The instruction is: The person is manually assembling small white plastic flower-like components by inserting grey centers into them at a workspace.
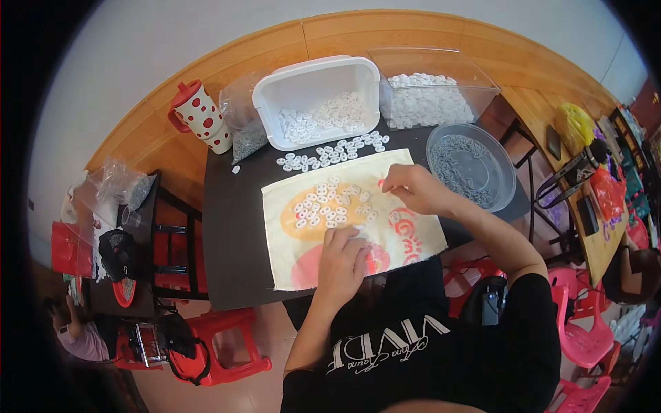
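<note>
Small white oval plastic pieces with two holes (321, 206) lie loosely grouped on a cream printed cloth (275, 258), spread over the dark table. My left hand (341, 261) rests low on the cloth with its fingers curled together; one white piece (358, 226) shows at its fingertips. On the cloth's right side, my right hand (413, 189) has thumb and fingers closed in a pinch. Whatever it pinches is too small to make out. Right of that hand stands a round clear tub (506, 180) with small grey metal-looking parts (458, 165).
Behind the cloth are more white pieces (330, 155), a white basin (261, 103) and a clear box (482, 89) holding white pieces. A bag of grey parts (246, 141) and a spotted tumbler (204, 120) stand back left. Red stools (227, 344) are beside the dark table (234, 255).
</note>
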